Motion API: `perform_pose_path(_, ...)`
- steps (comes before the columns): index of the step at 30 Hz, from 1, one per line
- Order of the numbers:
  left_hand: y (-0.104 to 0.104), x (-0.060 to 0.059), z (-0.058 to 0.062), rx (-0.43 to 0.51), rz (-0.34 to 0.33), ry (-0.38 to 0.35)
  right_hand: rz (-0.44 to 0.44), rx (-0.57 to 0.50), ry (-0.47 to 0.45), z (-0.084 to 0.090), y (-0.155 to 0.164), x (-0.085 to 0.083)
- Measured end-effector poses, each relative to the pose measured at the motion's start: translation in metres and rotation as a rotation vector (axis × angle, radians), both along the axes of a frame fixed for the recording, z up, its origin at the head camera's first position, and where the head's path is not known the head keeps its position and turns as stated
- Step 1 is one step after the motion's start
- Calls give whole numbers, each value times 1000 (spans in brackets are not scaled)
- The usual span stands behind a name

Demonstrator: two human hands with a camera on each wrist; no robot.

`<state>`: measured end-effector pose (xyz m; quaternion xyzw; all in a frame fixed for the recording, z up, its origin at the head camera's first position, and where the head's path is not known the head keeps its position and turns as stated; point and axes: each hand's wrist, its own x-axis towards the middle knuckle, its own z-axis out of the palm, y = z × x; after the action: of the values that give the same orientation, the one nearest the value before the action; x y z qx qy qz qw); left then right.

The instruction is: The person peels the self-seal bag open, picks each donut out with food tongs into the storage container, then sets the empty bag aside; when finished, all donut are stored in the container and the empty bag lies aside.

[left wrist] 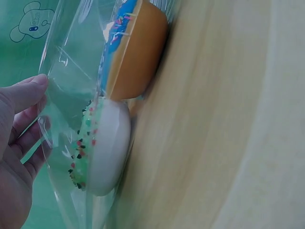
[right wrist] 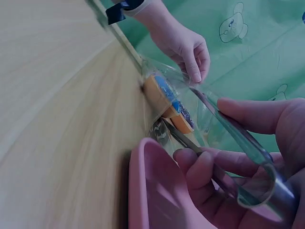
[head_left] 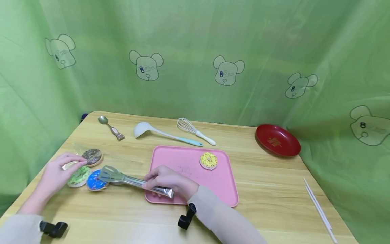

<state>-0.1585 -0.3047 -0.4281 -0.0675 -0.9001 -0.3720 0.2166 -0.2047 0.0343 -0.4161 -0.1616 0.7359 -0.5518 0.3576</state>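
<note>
My left hand (head_left: 59, 169) pinches the edge of a clear plastic bag (left wrist: 71, 62) lying at the table's left. In the bag lie a chocolate donut (head_left: 92, 156), a green sprinkled donut (head_left: 79, 176) and a blue iced donut (head_left: 95, 182). My right hand (head_left: 167, 179) grips metal tongs (head_left: 134, 181), whose flat tips sit over the blue donut at the bag's mouth. A pink tray (head_left: 213, 186) lies under my right hand, with a yellow donut (head_left: 208, 160) on its far side. The left wrist view shows the blue donut (left wrist: 136, 47) and the green donut (left wrist: 102, 148) close up.
Along the back of the wooden table lie a spoon (head_left: 111, 127), a white ladle (head_left: 164, 133) and a whisk (head_left: 195, 130). A red plate (head_left: 278, 140) sits at the back right. Pale chopsticks (head_left: 320, 210) lie near the right edge. Green cloth surrounds the table.
</note>
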Motion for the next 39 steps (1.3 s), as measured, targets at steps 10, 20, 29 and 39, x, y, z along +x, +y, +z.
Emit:
perform_pose_path(10,1,1,-1,-5,15,-8,-21,-10,-28,-4,-10,0)
perform_pose_path(20,-3,1,-1,25,18,-30,-40,-32,3,-1,2,6)
perform_pose_path(29,-2,0,-1,11,3,-16,-55,-64,-6,-2,27,8)
perform_pose_path(39,-2,1,0,15,-2,-13,-108,-90,3,1,56,14)
